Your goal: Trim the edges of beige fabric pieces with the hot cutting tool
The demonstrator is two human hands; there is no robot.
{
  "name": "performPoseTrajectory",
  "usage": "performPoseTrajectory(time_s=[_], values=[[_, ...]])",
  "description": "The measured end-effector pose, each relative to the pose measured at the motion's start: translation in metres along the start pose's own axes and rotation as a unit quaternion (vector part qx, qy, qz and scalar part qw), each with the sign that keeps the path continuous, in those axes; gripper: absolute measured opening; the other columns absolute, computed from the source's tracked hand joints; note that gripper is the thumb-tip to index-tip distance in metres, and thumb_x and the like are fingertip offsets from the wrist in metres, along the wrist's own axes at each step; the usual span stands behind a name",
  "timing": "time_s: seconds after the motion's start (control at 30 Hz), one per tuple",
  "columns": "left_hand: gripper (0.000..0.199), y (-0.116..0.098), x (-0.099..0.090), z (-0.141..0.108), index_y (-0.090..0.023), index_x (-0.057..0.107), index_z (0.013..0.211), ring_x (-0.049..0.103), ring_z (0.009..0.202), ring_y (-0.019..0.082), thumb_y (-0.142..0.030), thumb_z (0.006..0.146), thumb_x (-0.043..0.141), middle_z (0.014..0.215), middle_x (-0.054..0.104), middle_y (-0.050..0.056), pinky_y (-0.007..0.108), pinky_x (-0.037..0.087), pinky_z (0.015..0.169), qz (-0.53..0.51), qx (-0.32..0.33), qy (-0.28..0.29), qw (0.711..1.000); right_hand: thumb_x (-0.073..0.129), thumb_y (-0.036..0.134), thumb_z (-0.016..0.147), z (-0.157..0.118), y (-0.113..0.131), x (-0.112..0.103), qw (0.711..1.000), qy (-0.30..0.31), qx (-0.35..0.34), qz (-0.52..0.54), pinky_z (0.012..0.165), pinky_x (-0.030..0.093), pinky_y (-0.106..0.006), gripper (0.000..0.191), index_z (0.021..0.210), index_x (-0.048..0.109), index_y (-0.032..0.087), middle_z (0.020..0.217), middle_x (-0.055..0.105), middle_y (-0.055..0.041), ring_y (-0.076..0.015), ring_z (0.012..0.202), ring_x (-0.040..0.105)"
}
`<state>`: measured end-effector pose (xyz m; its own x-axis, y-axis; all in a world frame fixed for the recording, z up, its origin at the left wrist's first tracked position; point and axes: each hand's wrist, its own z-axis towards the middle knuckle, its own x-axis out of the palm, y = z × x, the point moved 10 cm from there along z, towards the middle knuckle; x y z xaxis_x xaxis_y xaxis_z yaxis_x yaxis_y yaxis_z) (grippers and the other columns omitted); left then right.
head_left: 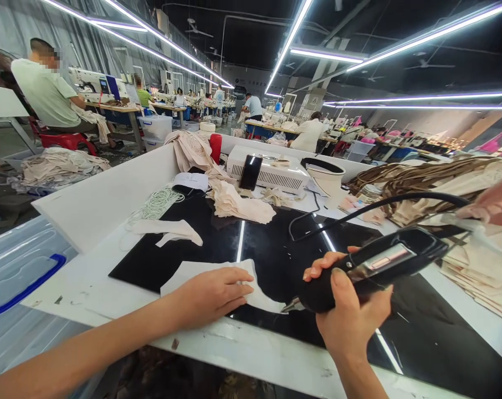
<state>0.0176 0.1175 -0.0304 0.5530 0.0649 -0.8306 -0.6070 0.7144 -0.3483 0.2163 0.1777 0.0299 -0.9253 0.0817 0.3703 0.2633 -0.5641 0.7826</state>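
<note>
My left hand (220,293) lies flat with fingers stretched over a white cut piece of cloth (259,293) on a glossy black board (271,255), pressing it down. My right hand (351,316) is wrapped round a black corded handheld cutter (384,263) with a silver panel on its body. Its narrow metal tip (293,305) meets the right-hand corner of the cloth. A thick black cable (371,206) runs from the tool's back end, then loops down to the board. Another strip of white cloth (172,228) lies behind my left hand.
Beige cloth pieces (238,202), pale green cord (157,202), a dark phone (251,172) and a white vented box (271,169) stand at the back. At right, another person's hand (496,199) is near cloth stacks (483,277). A plastic bin (26,282) is left.
</note>
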Motion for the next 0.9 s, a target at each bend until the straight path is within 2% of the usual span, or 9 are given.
performPoseTrajectory(time_s=[0.17, 0.33, 0.47, 0.6, 0.67, 0.73, 0.8, 0.9], values=[[0.028, 0.016, -0.006, -0.004, -0.016, 0.07, 0.118, 0.069, 0.109, 0.021, -0.016, 0.11, 0.044, 0.122, 0.071, 0.009, 0.031, 0.059, 0.093, 0.054, -0.03, 0.043, 0.997, 0.082, 0.03, 0.084, 0.012, -0.009, -0.008, 1.0, 0.007, -0.013, -0.022, 0.06, 0.056, -0.031, 0.037, 0.115, 0.06, 0.029, 0.085, 0.067, 0.0042, -0.0139, 0.066, 0.064], [0.022, 0.004, 0.002, -0.003, -0.016, 0.071, 0.111, 0.066, 0.096, 0.021, -0.008, 0.103, 0.052, 0.107, 0.071, 0.008, 0.032, 0.056, 0.084, 0.11, -0.051, 0.08, 0.989, 0.079, 0.033, 0.087, 0.023, -0.016, -0.003, 0.999, 0.034, -0.023, -0.032, 0.061, 0.056, -0.033, 0.033, 0.113, 0.059, 0.029, 0.088, 0.066, 0.0036, -0.0137, 0.066, 0.063], [0.016, -0.005, 0.005, 0.003, -0.018, 0.072, 0.096, 0.066, 0.082, 0.018, -0.013, 0.102, 0.058, 0.095, 0.068, 0.003, 0.028, 0.051, 0.073, 0.098, -0.11, 0.135, 0.98, 0.08, 0.032, 0.086, 0.028, -0.015, 0.003, 0.998, 0.039, -0.032, -0.037, 0.06, 0.055, -0.032, 0.029, 0.106, 0.058, 0.027, 0.087, 0.067, 0.0034, -0.0133, 0.064, 0.064], [0.028, 0.003, -0.001, 0.019, -0.018, 0.073, 0.087, 0.065, 0.073, 0.014, -0.021, 0.107, 0.054, 0.091, 0.066, 0.001, 0.026, 0.047, 0.067, 0.072, -0.172, 0.174, 0.967, 0.083, 0.03, 0.083, 0.028, -0.012, 0.005, 0.998, 0.045, -0.038, -0.037, 0.062, 0.056, -0.034, 0.031, 0.103, 0.059, 0.027, 0.089, 0.068, 0.0028, -0.014, 0.064, 0.064], [0.019, 0.01, -0.001, 0.032, -0.017, 0.073, 0.094, 0.069, 0.08, 0.017, -0.021, 0.105, 0.058, 0.099, 0.068, 0.003, 0.027, 0.05, 0.072, 0.076, -0.158, 0.178, 0.968, 0.084, 0.03, 0.081, 0.027, -0.011, 0.007, 0.997, 0.056, -0.035, -0.038, 0.063, 0.056, -0.034, 0.035, 0.105, 0.059, 0.027, 0.09, 0.069, 0.0029, -0.0146, 0.066, 0.064], [0.011, 0.011, 0.002, 0.047, -0.017, 0.073, 0.109, 0.07, 0.102, 0.021, -0.016, 0.1, 0.067, 0.115, 0.07, 0.006, 0.029, 0.053, 0.087, 0.057, -0.096, 0.163, 0.98, 0.084, 0.03, 0.081, 0.026, -0.012, 0.01, 0.997, 0.065, -0.028, -0.038, 0.064, 0.056, -0.035, 0.037, 0.108, 0.059, 0.027, 0.089, 0.069, 0.0036, -0.0145, 0.066, 0.064], [0.029, 0.01, 0.008, 0.059, -0.018, 0.07, 0.125, 0.067, 0.117, 0.024, -0.018, 0.097, 0.074, 0.129, 0.068, 0.009, 0.032, 0.053, 0.1, 0.021, -0.025, 0.147, 0.989, 0.083, 0.029, 0.083, 0.025, -0.012, 0.013, 0.997, 0.067, -0.022, -0.037, 0.063, 0.056, -0.033, 0.034, 0.108, 0.06, 0.027, 0.088, 0.069, 0.004, -0.0138, 0.064, 0.064], [0.044, 0.011, 0.021, 0.066, -0.018, 0.069, 0.133, 0.062, 0.126, 0.028, -0.029, 0.092, 0.081, 0.136, 0.067, 0.013, 0.037, 0.05, 0.109, -0.011, 0.05, 0.148, 0.988, 0.081, 0.029, 0.086, 0.022, -0.013, 0.018, 0.998, 0.063, -0.015, -0.016, 0.06, 0.055, -0.031, 0.031, 0.109, 0.06, 0.027, 0.089, 0.068, 0.0041, -0.0126, 0.062, 0.064]])
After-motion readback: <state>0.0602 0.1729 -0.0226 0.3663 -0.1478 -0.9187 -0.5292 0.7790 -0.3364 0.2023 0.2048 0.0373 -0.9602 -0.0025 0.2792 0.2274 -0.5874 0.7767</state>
